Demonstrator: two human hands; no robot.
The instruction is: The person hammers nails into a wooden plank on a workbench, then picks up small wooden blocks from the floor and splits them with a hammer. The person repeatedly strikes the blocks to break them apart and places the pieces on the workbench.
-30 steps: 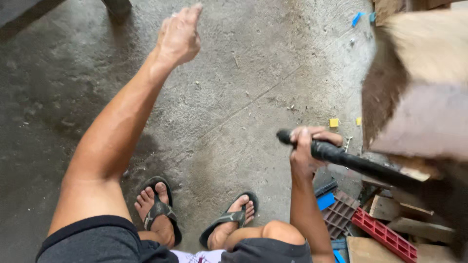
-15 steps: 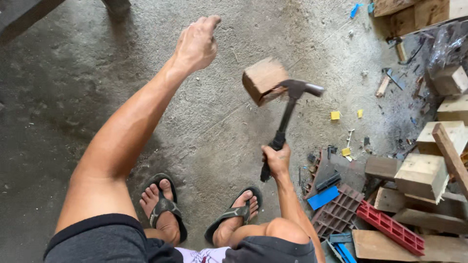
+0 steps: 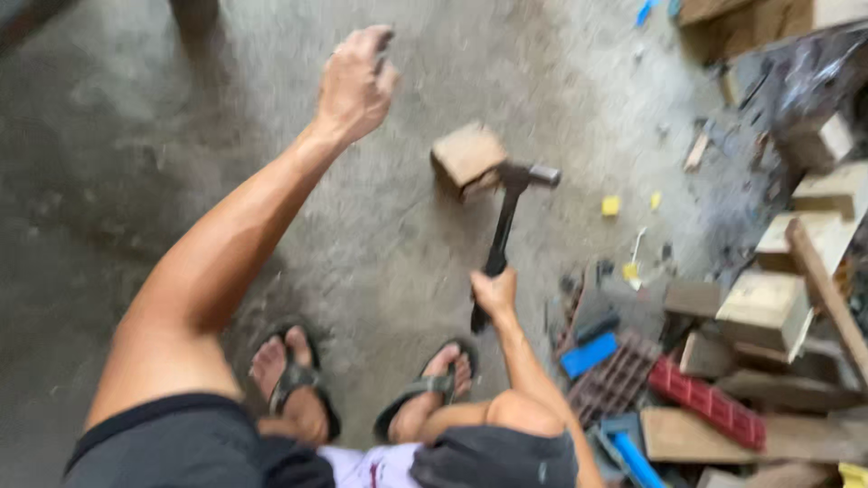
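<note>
My right hand (image 3: 495,294) grips the black handle of a claw hammer (image 3: 506,226), whose head is stuck to a small wooden block (image 3: 467,156). The block hangs on the hammer head above the concrete floor (image 3: 181,136). My left hand (image 3: 355,83) is raised out over the floor with its fingers loosely curled and nothing in it. It sits up and to the left of the block, apart from it. My two feet in black sandals (image 3: 298,380) rest on the floor below.
A heap of wooden offcuts (image 3: 768,307), a red slotted piece (image 3: 705,402), blue plastic bits (image 3: 588,354) and small yellow scraps (image 3: 611,206) lies at the right. More wood blocks stand at the top right.
The hammer with the block on its head has swung from close to the camera down and left towards the floor. My left hand stayed raised and its fingers curled.
</note>
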